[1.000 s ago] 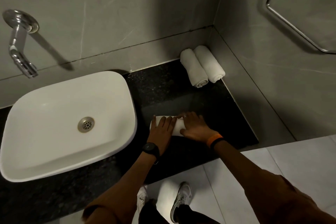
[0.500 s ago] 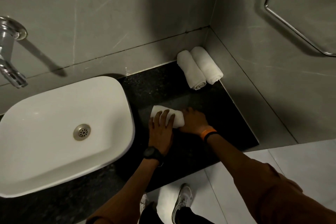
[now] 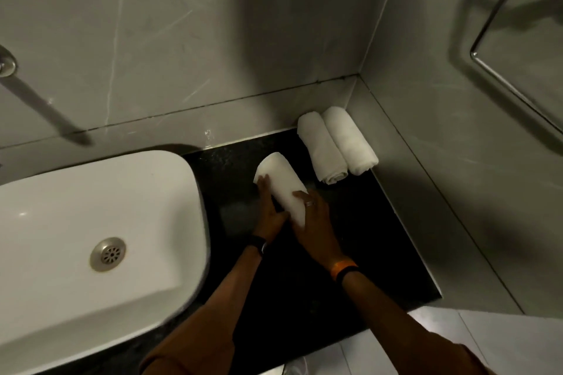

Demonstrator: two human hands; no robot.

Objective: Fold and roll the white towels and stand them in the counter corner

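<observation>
Rolled towel [image 3: 281,184] btwn both hands, sink [image 3: 170,179] empty

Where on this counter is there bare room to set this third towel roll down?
Bare black counter lies right of the right hand, out to the side wall, and between the held towel roll and the two corner rolls. It is crowded by the basin, next to the left hand.

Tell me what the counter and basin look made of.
Counter: black polished stone, likely granite; fine pale speckles, faint sheen. Basin: glossy white, probably glazed ceramic; smooth rounded rim with soft highlights. Neither can be confirmed by look alone.
</observation>
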